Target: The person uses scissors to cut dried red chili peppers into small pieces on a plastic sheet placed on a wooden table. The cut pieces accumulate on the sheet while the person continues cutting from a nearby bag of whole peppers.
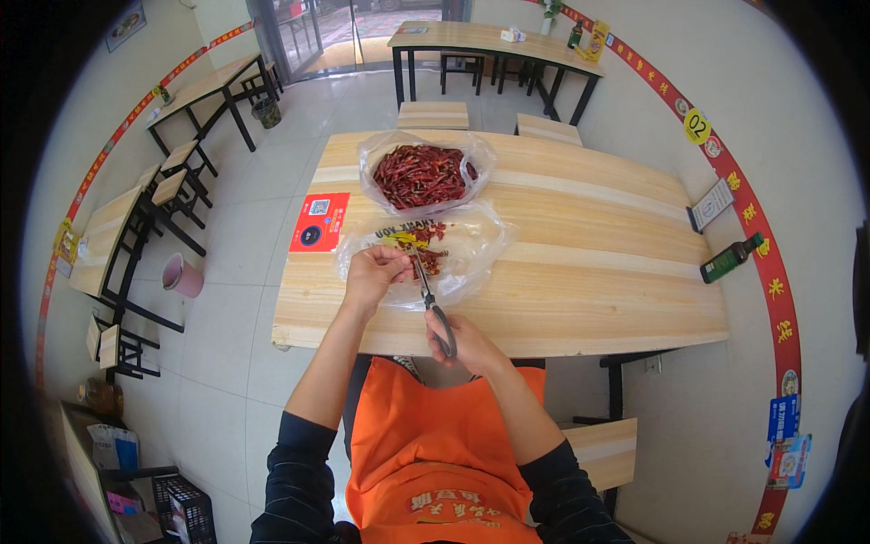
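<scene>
My right hand (459,342) grips the dark handles of a pair of scissors (427,289), whose metal blades point away from me. Close to the blade tips, my left hand (378,272) has its thumb and fingers pinched together; what lies between them is too small to tell, perhaps a chili. Both hands are over a clear plastic bag (476,255) with printed letters, spread flat. Cut red chili pieces (431,262) and something yellow lie on it. Just beyond stands an opened plastic bag full of whole dried red chilies (425,175).
The bags rest on a wooden table (578,272). A red card (321,222) with printed codes lies at its left. At the right wall are a green glass bottle (733,258) and a small sign (711,205). Stools (433,115) stand beyond; a pink bin (182,275) is on the floor.
</scene>
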Tool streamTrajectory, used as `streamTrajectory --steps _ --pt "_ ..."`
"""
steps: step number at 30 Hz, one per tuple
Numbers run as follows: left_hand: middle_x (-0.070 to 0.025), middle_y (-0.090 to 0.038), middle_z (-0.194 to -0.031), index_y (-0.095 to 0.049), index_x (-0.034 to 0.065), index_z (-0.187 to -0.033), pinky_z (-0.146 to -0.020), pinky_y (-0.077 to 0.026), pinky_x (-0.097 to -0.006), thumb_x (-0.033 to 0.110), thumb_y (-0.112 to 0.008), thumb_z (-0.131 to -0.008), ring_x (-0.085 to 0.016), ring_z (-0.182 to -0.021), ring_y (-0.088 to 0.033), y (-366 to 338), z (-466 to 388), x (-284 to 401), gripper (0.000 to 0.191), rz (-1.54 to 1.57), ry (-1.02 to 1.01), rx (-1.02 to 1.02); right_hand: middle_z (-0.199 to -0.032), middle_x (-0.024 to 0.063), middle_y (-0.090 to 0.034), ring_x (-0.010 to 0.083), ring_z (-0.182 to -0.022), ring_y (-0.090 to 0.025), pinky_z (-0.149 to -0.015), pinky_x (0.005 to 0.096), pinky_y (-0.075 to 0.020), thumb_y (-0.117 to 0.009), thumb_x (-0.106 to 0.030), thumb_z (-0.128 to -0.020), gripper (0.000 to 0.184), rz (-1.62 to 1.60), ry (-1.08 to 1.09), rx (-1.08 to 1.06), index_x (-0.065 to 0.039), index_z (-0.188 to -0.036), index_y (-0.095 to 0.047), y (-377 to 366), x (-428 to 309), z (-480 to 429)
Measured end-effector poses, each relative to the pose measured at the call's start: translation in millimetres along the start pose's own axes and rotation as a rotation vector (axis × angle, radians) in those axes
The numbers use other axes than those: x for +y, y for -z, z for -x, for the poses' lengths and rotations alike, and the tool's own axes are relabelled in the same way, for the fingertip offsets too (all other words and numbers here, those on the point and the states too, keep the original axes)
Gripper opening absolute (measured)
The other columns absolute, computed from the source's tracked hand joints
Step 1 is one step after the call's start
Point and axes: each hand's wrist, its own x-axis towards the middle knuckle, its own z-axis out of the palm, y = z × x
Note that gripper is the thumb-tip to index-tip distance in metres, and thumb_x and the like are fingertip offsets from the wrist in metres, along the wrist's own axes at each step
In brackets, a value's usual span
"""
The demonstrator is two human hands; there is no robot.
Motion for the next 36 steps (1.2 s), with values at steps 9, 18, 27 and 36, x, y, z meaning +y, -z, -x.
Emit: streamTrajectory --steps 9,18,27,36 --pt "-0.0086 -0.071 -0.087 -0.070 -0.0032 -0.094 -0.066 -0.054 -0.0227 0.003 -0.069 -0.090 -0.012 -0.072 -0.065 2.0 -4.3 -2.0 0.007 0.010 0.017 -0.005 -0.062 -0.0026 -0.052 0.0073 -0.052 -0.052 -0.042 0.0231 -0.0380 -0.056 -0.058 -0.095 0.050 0.047 0.030 0.020 -0.010 -0.082 -0.054 1.4 4.0 -1.8" --pt "-0.0110 -0.071 -0.093 -0.067 -0.0049 -0.102 -0.071 -0.058 -0.0244 0.000 -0.067 -0.090 -0.016 -0.079 -0.069 3.7 -7.2 -1.1 0.012 0.019 0.068 -0.032 -0.061 -0.0021 -0.052 0.0074 -0.051 -0.052 -0.041 0.0233 -0.0371 -0.058 -0.057 -0.095 0.050 0.012 0.007 0.032 -0.010 -0.081 -0.054 2.2 3.2 -3.0" --pt "-0.0106 -0.070 -0.085 -0.067 -0.0063 -0.097 -0.064 -0.056 -0.0222 -0.002 -0.069 -0.088 -0.015 -0.072 -0.068 0.3 -7.8 0.6 0.009 0.035 0.059 -0.012 -0.062 -0.0019 -0.052 0.0078 -0.051 -0.052 -0.041 0.0233 -0.0372 -0.057 -0.056 -0.095 0.050 -0.011 -0.015 0.039 -0.009 -0.080 -0.053 0.1 0.9 -1.5" --pt "-0.0088 -0.070 -0.085 -0.069 -0.0040 -0.094 -0.067 -0.054 -0.0231 0.000 -0.070 -0.088 -0.013 -0.072 -0.065 0.2 -11.0 -4.5 0.007 0.010 0.012 0.022 -0.064 -0.0024 -0.053 0.0081 -0.053 -0.054 -0.043 0.0228 -0.0399 -0.056 -0.064 -0.092 0.055 0.039 0.004 0.027 -0.010 -0.082 -0.054 2.5 5.2 -3.5"
